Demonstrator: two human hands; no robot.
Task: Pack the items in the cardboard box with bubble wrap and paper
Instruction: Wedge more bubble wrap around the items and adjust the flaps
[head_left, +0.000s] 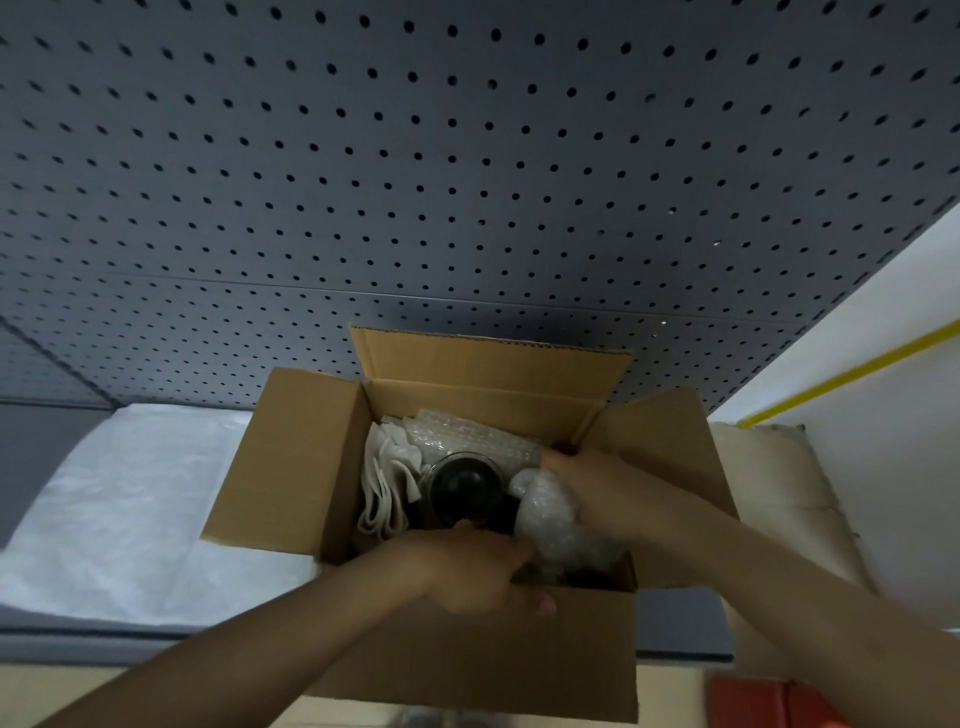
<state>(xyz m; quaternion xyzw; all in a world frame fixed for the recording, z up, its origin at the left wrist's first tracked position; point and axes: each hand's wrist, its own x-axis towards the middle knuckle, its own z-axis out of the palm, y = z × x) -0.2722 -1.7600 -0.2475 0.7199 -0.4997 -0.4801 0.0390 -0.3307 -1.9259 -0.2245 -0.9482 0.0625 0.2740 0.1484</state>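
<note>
Both hands reach into the open cardboard box (291, 457)

Right hand (587, 483) clasps a bubble-wrapped bundle (550, 509); left hand (467, 566) curls over the near wall, its grip unclear, beside a dark jar (462, 488)

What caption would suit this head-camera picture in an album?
Both hands, left hand and right hand, reach into an open cardboard box, settling a bubble-wrapped bundle beside a dark jar.

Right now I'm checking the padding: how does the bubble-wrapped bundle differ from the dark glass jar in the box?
The bubble-wrapped bundle is covered in pale, cloudy wrap; the dark glass jar is bare and nearly black. The bundle lies against the right hand, while the jar stands open-mouthed in the middle, beside the folded paper. Both sit inside the cardboard box.
</note>
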